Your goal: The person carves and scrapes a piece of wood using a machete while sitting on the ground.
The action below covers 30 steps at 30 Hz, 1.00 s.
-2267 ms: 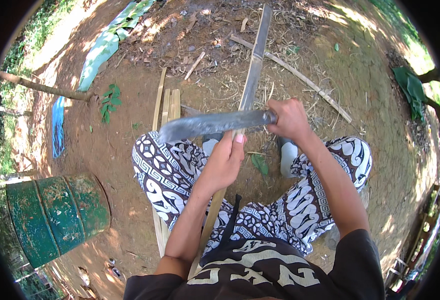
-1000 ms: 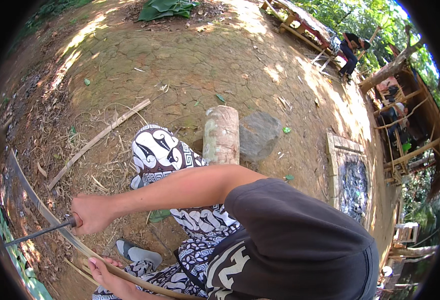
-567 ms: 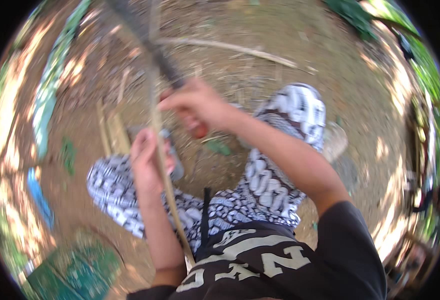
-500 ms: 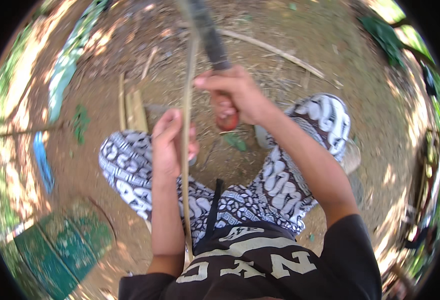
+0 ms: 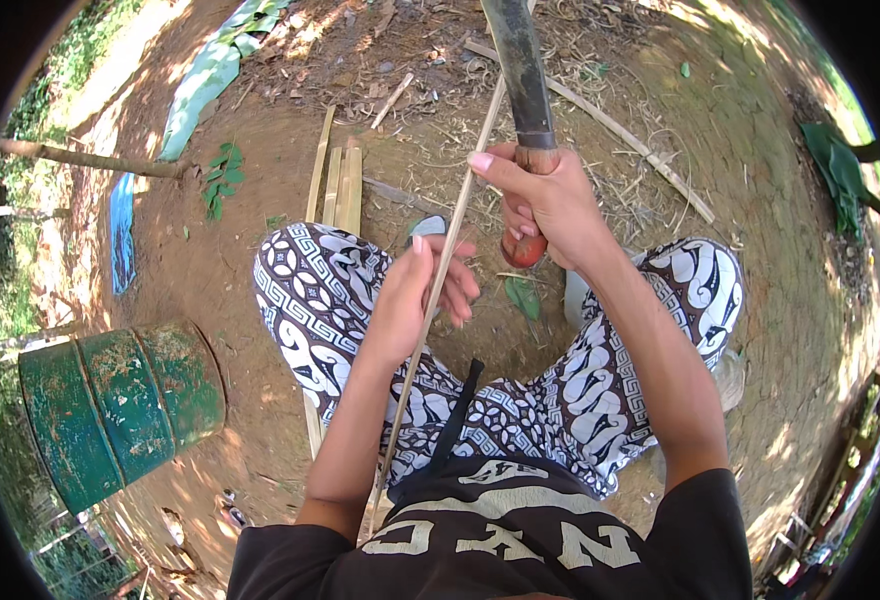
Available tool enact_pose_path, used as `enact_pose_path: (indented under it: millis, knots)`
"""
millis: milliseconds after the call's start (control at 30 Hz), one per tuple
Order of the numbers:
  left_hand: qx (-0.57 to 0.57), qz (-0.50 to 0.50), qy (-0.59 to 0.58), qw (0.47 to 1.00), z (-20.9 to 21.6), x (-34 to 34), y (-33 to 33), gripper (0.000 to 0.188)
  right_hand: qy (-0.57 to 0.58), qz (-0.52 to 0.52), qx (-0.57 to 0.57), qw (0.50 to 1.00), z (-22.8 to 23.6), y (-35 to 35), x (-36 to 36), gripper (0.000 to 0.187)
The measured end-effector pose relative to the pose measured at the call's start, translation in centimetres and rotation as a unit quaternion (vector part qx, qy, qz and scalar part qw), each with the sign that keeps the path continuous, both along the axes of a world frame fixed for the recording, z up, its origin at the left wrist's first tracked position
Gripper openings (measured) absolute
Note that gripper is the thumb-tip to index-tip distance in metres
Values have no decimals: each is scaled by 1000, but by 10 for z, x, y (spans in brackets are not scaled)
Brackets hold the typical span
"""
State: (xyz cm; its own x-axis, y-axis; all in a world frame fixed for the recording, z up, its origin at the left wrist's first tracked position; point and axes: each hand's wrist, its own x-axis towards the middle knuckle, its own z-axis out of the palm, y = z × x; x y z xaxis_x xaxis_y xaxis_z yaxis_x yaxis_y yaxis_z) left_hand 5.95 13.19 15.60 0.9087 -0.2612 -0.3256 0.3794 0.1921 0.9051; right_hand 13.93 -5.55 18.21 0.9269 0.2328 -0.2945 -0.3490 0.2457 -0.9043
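Head view. The bamboo strip [image 5: 452, 235] shows its narrow side, running from the lower centre to the upper centre of the frame and passing between the hands. Expect it to be light and springy, with edges that may splinter; grip the flat faces near mid-length. The machete [image 5: 522, 80], upper centre, should be rigid and blade-heavy; hold it by the handle [image 5: 523, 250] only. Left hand [image 5: 412, 298], centre: fingers apart and loosely curled, thumb left of the strip, fingers to its right; whether they touch it cannot be told. Right hand [image 5: 557, 205], right of centre: fingers wrapped round the handle, thumb extended, its tip apparently against the strip.
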Motion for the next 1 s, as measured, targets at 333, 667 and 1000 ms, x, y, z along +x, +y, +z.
enact_pose_path:
  millis: [333, 667, 1000]
  knots:
    - [125, -24, -2, 992, 11, -23, 2, 51, 13, -22, -55, 998, -2, 0, 3, 30]
    - [-130, 67, 76, 986, -7, 9, 27, 35, -190, 68, -400, 894, -11, -4, -21, 32]
    - [-232, 52, 7, 971, -25, 16, 27, 18, -432, 145, -413, 789, -56, 12, -71, 24]
